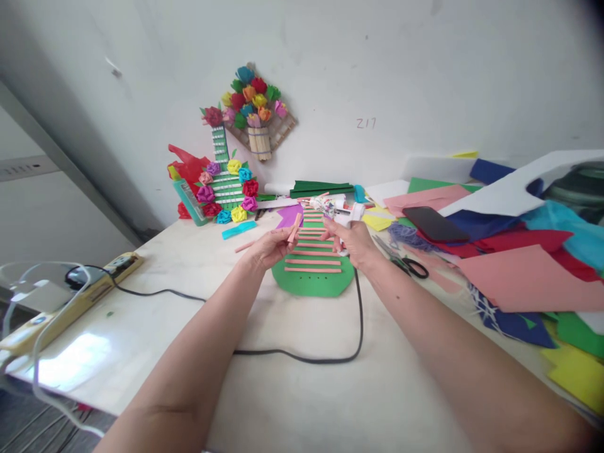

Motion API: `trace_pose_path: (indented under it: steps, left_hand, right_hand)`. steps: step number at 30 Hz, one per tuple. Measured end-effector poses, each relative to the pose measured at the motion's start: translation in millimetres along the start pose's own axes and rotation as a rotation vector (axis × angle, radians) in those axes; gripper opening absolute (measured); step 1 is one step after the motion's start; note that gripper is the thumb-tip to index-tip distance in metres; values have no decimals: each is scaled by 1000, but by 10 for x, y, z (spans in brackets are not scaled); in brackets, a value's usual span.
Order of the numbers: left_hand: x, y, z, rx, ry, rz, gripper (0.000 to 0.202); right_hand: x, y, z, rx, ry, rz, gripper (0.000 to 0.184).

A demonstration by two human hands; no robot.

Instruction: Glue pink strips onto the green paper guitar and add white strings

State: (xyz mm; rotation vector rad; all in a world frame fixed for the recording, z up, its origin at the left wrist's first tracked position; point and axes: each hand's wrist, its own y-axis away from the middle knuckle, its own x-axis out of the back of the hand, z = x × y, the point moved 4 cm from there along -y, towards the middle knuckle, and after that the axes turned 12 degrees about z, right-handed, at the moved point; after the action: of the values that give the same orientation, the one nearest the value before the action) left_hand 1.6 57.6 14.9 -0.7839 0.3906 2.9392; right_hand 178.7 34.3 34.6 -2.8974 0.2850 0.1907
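Note:
My left hand (272, 247) is closed, pinching a short pink paper strip (295, 228) upright between thumb and fingers. In my right hand (357, 241) is a white hot glue gun (348, 214), its nozzle turned left toward the strip; the tip looks apart from it. Below both hands lies a green paper guitar shape (311, 286) with several pink strips set across its body and neck in rows. A few dark dots mark its lower part. The black cord (302, 358) loops from beneath my right hand over the tabletop to the left.
A finished paper guitar with flowers (226, 189) leans on the wall beside a glue bottle (189, 200). A flower picture (257, 113) hangs above. Scissors (401, 259), a phone (435, 224) and coloured paper (533, 277) crowd the right. A power strip (80, 302) edges the left.

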Motion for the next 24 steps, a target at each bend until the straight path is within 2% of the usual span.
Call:
trace_pose_path:
  steps: [11, 18, 24]
  left_hand:
    - [79, -33, 25, -11, 27, -2, 9]
    - [70, -17, 33, 4, 49, 5, 15]
    - [99, -45, 43, -7, 44, -2, 11]
  right_hand:
    - [-16, 57, -77, 49, 125, -163, 36]
    - [-19, 45, -76, 37, 218, -138, 32]
    - [-2, 37, -57, 21, 266, -125, 33]
